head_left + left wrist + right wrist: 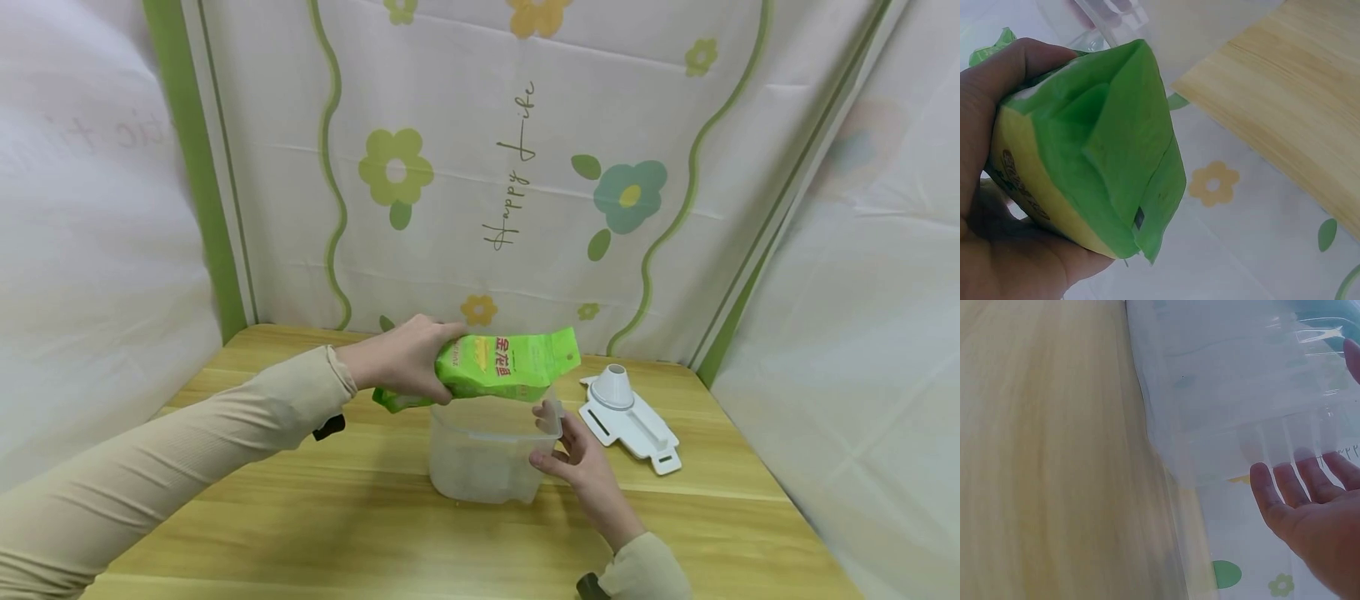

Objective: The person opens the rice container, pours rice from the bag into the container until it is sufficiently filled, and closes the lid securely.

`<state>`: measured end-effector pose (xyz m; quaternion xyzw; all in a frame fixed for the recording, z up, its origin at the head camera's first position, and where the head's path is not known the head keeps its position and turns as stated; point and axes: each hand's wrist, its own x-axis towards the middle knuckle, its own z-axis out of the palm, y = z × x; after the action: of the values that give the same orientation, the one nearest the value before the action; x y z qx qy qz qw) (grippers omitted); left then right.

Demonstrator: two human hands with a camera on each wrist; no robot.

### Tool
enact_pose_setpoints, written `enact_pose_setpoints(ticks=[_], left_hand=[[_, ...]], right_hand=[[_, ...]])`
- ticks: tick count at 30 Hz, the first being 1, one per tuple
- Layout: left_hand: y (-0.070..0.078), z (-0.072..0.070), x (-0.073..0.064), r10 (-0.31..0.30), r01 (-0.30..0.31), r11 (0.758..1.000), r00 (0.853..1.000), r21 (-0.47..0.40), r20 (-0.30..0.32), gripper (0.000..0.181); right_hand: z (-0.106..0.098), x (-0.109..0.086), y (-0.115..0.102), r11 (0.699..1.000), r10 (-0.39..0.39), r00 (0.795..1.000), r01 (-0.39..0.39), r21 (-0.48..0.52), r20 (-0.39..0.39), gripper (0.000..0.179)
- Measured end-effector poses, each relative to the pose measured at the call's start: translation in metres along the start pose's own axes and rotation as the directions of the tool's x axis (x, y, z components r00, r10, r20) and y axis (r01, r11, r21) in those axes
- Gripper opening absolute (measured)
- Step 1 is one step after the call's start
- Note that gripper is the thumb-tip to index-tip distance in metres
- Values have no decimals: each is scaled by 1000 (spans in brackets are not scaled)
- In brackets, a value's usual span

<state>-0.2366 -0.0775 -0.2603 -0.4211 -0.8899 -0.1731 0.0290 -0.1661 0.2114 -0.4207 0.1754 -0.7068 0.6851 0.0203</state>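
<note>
A bright green plastic food bag (pixel 498 367) with red lettering lies sideways over a translucent plastic container (pixel 483 467). My left hand (pixel 408 358) grips the bag from its left, thumb on the near side. In the left wrist view, one folded end of the bag (pixel 1129 150) faces the camera; its contents cannot be seen. The container stands upright on the table, its top partly hidden behind the bag. My right hand (pixel 581 471) holds the container's right end between thumb and fingers. The right wrist view shows several fingertips (pixel 1263 472) against the clear wall.
A white plastic lid-like piece with a cone-shaped spout (pixel 630 417) lies on the wooden table (pixel 300 517), right of the container. A flower-printed curtain (pixel 465 208) hangs behind the table, and pale fabric stands on both sides.
</note>
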Motion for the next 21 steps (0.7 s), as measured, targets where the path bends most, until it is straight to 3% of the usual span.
enact_pose_setpoints(ticks=[8, 14, 21], left_hand=[[5, -3, 0, 0, 0, 1000, 1000, -8, -1, 66], [5, -6, -2, -34, 35, 998, 999, 48, -2, 73], [7, -5, -3, -56, 56, 993, 998, 107, -3, 70]], right_hand=[[0, 0, 0, 1000, 4, 1000, -4, 6, -1, 73], [-1, 0, 2, 1000, 6, 1000, -6, 19, 9, 73], [-1, 1, 3, 1000, 13, 1000, -13, 3, -5, 68]])
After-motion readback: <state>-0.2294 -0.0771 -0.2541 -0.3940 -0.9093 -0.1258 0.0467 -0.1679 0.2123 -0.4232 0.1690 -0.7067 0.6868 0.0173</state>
